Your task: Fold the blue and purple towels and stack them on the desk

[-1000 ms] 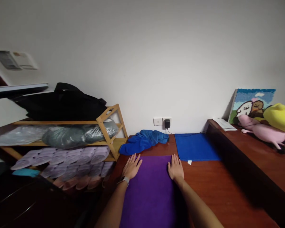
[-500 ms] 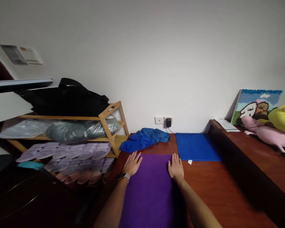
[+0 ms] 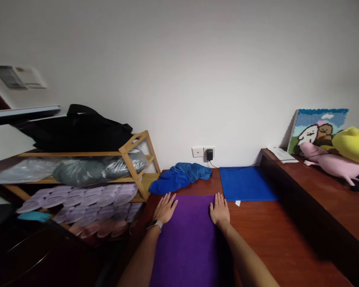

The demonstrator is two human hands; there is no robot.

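A purple towel [image 3: 191,239] lies spread flat on the reddish-brown wooden table [image 3: 257,227], its near end running out of view. On its far left corner rests my left hand [image 3: 165,208], palm down with fingers stretched out; a watch is on that wrist. My right hand [image 3: 220,210] lies flat on the far right corner, fingers extended. Neither hand grips anything. Just beyond the left hand is a crumpled blue cloth [image 3: 181,177]. A flat blue towel [image 3: 246,184] with a white tag lies beyond and right of the right hand.
To the left, a wooden rack [image 3: 137,155] holds slippers [image 3: 103,195], plastic-wrapped items [image 3: 80,171] and a black bag [image 3: 83,131]. A black adapter [image 3: 209,154] is plugged into the wall. On the raised right surface are a pink plush toy [image 3: 331,161], a yellow plush [image 3: 352,144] and a picture [image 3: 319,127].
Both hands stay flat on the far corners of the purple towel. The view shifts slightly and returns; the towels and the crumpled cloth keep their places.
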